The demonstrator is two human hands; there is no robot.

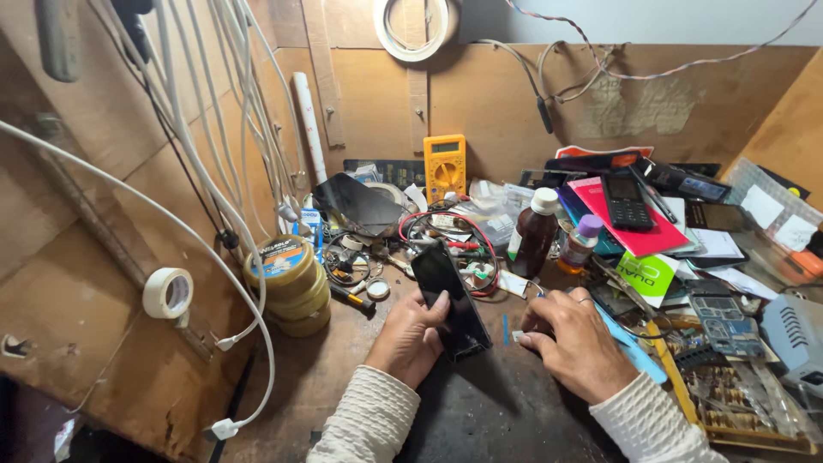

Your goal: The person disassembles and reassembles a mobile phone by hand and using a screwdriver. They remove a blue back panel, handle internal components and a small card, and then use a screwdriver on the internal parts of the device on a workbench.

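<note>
Cluttered workbench [343,377], green label [645,276], phone [452,300]

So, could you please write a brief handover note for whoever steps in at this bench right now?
Left hand: holds a black phone tilted above the worn workbench, thumb across its edge.
Right hand: rests on the bench beside the phone, fingertips pinching a small white piece; too small to identify.
Nearby: blue tool under the right wrist, red and black test leads behind the phone, yellow multimeter against the back wall, brown bottle, stacked tins at left.
Done: the phone is in hand; whether it is opened cannot be told.
Left: the multimeter and leads lie untouched.
</note>
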